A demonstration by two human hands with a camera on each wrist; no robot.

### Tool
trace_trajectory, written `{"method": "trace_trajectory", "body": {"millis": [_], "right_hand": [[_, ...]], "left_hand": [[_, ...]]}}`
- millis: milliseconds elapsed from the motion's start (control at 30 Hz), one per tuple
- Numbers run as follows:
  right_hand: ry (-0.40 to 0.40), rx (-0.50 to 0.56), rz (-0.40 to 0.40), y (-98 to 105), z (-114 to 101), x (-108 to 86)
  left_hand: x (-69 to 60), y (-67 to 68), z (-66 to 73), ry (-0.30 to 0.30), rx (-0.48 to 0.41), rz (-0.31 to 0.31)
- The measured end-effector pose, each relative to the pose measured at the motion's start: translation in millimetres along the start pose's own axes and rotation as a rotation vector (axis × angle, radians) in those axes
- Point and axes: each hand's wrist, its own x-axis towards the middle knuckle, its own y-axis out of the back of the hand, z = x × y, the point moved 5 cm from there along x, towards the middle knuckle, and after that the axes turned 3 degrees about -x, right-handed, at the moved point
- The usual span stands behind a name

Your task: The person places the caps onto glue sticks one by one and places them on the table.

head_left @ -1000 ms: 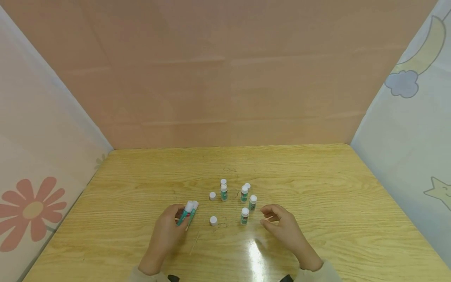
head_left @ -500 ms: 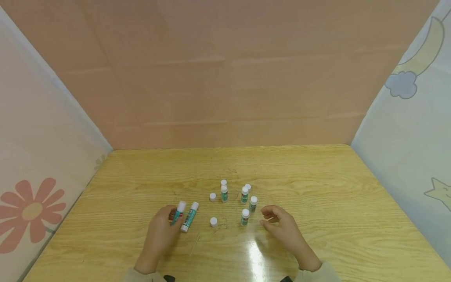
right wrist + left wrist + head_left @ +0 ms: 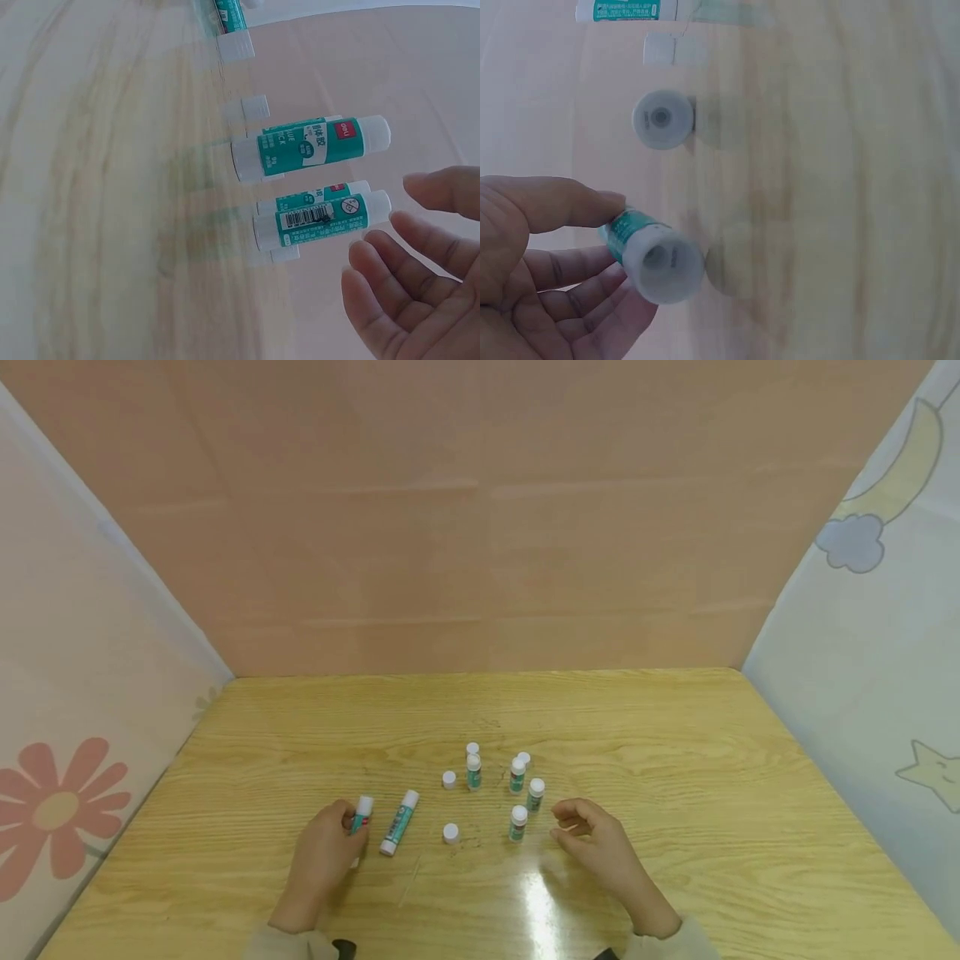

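Observation:
My left hand (image 3: 322, 852) pinches a teal-and-white glue stick (image 3: 362, 814) between thumb and fingers, left of the others. Its white end (image 3: 667, 266) faces the camera in the left wrist view. Just right of that hand, another glue stick (image 3: 400, 823) lies on its side on the table. My right hand (image 3: 600, 843) is at the right with fingers loosely bent, holding nothing. Nearest to it, two upright glue sticks stand: a front one (image 3: 518, 823) and one behind it (image 3: 536, 795). In the right wrist view a gap separates the fingertips from the nearest glue stick (image 3: 322, 219).
Farther back stand two more upright glue sticks, one at left (image 3: 474, 774) and one at right (image 3: 517, 777). Several white caps lie around, including a front cap (image 3: 450, 833) and a cap farther back (image 3: 449, 779). The wooden table (image 3: 675, 735) meets draped walls.
My left hand has moved left with its glue stick, away from the one now lying in full view. The right hand has stayed in place.

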Motion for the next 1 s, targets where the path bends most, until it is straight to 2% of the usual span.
{"method": "trace_trajectory", "body": {"millis": [200,400,500,733,1000], "right_hand": [[0.004,-0.003,-0.012,0,2,0.3],[0.051,-0.012,-0.023,-2,-1,-1.8],[0.059,-0.008,-0.032,-4,-2,-3.0],[0.022,-0.024,-0.025,-5,2,-3.0],[0.053,-0.025,-0.021,1,2,-0.6]], "left_hand": [[3.1,0.6,-1.4,0.023,0.014,-0.048],[3.8,-0.4,-4.3,0.038,0.059,-0.089],[3.0,-1.3,-7.0,0.039,0.086,-0.094],[4.1,-2.7,-8.0,0.010,0.092,-0.095],[12.6,-6.4,-4.8,0.017,0.078,-0.108]]}}
